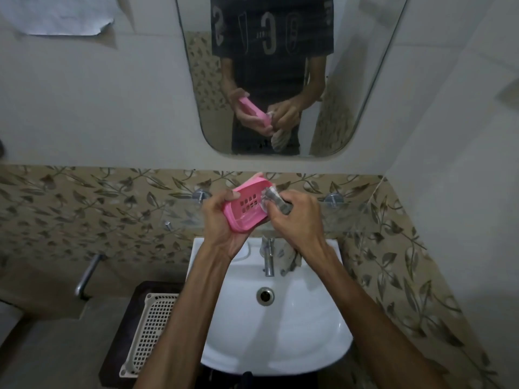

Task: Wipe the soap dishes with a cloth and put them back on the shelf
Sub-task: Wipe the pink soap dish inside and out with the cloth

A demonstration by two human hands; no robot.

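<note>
Pink soap dish [247, 206] sits tilted above the white sink [276, 327], clamped in the left hand [222, 223] with the thumb over its near rim and the fingers curled beneath, its slotted inside turned toward the camera. The right hand [297, 217] is closed tight around a bunched grey cloth [273, 199] pressed to the dish's right end. Its loose tail hangs behind the right wrist beside the tap [268, 256], and the glass shelf [345, 217] behind the hands is hard to make out.

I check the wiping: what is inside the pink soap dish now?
Inside the pink soap dish only its slotted floor shows, no soap. The cloth in the right hand covers one end; the left hand holds it.
</note>
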